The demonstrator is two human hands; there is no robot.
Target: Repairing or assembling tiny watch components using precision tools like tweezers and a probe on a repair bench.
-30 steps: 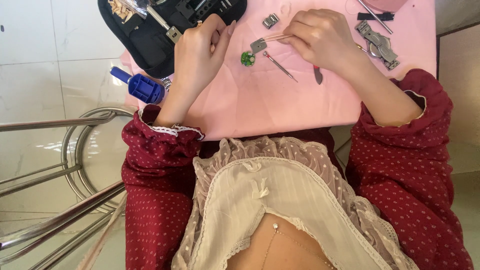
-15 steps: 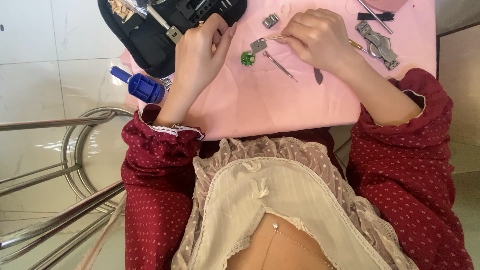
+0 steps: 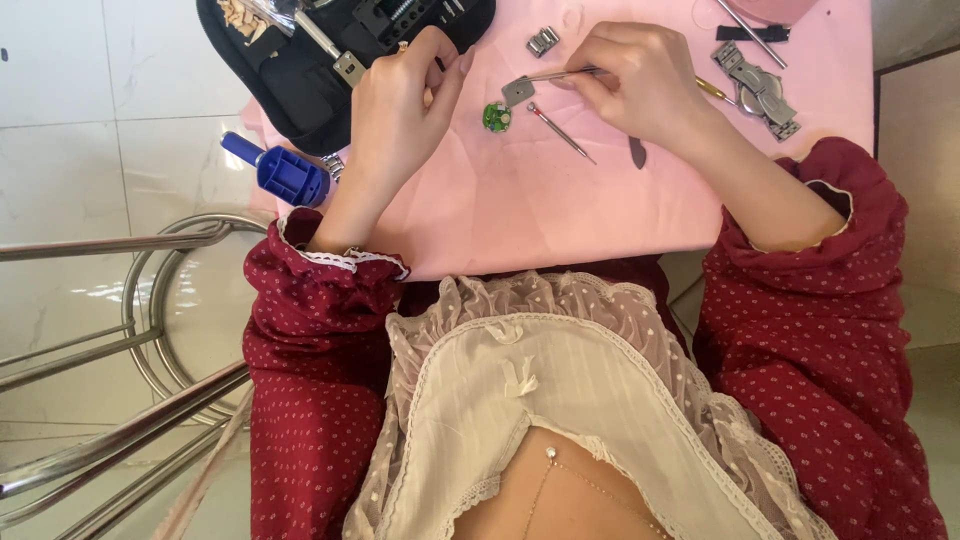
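My right hand point(image 3: 640, 85) grips thin metal tweezers point(image 3: 560, 74) whose tips pinch a small grey metal plate point(image 3: 517, 91) just above the pink table point(image 3: 520, 200). Right beside the plate lies a small green round circuit piece point(image 3: 496, 117). My left hand point(image 3: 400, 100) rests on the table with its fingers curled around a small dark slender tool; the tool is mostly hidden by the fingers. A thin screwdriver point(image 3: 560, 132) lies between the two hands.
A black tool case point(image 3: 310, 70) with metal tools lies at the back left. A blue plastic tool point(image 3: 285, 172) sits at the table's left edge. A metal watch band point(image 3: 760, 90), a small metal link point(image 3: 543, 41) and a dark strap lie at the back right. A steel stool frame point(image 3: 150, 300) stands left.
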